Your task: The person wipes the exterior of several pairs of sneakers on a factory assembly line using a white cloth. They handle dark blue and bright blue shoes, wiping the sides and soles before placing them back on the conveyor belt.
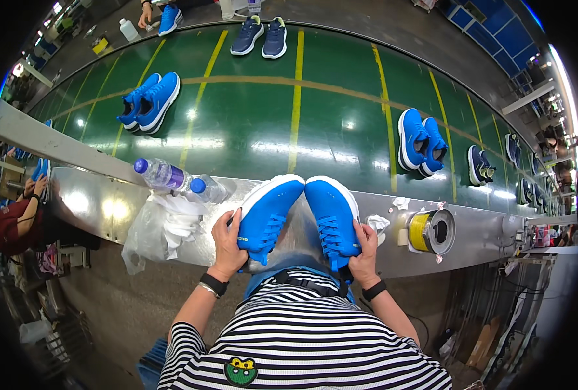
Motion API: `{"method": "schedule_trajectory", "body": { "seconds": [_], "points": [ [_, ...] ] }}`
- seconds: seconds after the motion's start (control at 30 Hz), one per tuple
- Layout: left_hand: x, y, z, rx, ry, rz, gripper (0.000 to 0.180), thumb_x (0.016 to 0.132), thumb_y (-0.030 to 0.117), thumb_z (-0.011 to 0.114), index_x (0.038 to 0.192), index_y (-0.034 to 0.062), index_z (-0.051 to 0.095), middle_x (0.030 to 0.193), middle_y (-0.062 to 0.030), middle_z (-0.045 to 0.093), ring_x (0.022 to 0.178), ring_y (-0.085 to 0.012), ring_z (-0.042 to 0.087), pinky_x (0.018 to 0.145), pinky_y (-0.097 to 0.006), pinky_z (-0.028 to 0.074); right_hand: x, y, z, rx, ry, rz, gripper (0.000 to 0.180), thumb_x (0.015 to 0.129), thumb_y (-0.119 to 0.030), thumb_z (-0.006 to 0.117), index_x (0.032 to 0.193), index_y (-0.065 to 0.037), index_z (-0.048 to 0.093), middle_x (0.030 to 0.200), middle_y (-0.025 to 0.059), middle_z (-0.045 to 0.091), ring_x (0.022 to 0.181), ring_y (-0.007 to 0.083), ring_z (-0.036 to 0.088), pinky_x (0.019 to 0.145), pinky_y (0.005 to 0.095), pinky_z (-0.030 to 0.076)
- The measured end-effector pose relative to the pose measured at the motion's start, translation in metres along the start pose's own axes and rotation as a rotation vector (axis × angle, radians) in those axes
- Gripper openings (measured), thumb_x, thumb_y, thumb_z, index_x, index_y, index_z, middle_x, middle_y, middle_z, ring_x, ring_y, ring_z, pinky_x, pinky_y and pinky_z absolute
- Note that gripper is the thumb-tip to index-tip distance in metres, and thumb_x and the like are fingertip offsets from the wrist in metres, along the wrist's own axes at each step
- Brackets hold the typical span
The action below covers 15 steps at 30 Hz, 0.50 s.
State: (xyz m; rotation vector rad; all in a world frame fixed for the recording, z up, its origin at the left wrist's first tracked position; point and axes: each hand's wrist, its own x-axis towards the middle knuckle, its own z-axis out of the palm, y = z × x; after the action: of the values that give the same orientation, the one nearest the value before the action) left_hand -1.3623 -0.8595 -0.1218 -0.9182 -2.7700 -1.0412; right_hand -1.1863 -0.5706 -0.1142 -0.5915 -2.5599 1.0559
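Note:
I hold a pair of bright blue sneakers with white soles and blue laces over the metal ledge, toes pointing away from me and nearly touching. My left hand [227, 242] is closed around the heel of the left sneaker [261, 218]. Around the heel of the right sneaker [331, 218] my right hand [365, 252] is closed in the same way. The laced tops lean toward each other, and the outer soles show along the far sides. Palms and some fingertips are hidden behind the shoes.
Beyond the metal ledge [393, 250] runs a green conveyor belt [250, 130] with yellow lines, carrying several sneaker pairs. Left on the ledge are plastic bottles [162, 175] and a white plastic bag [149, 227]; right, a round tin [432, 232]. Co-workers' hands show at far left and top.

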Motion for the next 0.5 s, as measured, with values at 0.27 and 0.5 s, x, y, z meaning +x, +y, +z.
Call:
{"method": "schedule_trajectory", "body": {
  "seconds": [0.27,0.5],
  "points": [
    [-0.007,0.026,0.020,0.173,-0.040,-0.072,0.091,0.058,0.006,0.070,0.139,-0.0024,0.030,0.129,-0.0230,0.036,0.118,-0.0402,0.036,0.099,-0.050,0.027,0.002,-0.025,0.022,-0.296,0.073,0.026,0.080,0.056,-0.002,0.056,0.135,-0.017,0.048,0.122,0.0233,0.043,0.113,0.0399,0.041,0.100,0.0463,0.031],
    [-0.010,0.031,0.040,-0.076,-0.238,-0.144,0.090,0.069,0.026,0.078,0.139,-0.0030,0.029,0.127,-0.0267,0.037,0.117,-0.0408,0.040,0.098,-0.047,0.035,0.004,-0.022,0.032,-0.196,-0.233,-0.023,0.082,0.064,-0.024,0.081,0.137,-0.019,0.044,0.130,0.0229,0.036,0.118,0.0390,0.040,0.100,0.0464,0.032]
  ]
}}
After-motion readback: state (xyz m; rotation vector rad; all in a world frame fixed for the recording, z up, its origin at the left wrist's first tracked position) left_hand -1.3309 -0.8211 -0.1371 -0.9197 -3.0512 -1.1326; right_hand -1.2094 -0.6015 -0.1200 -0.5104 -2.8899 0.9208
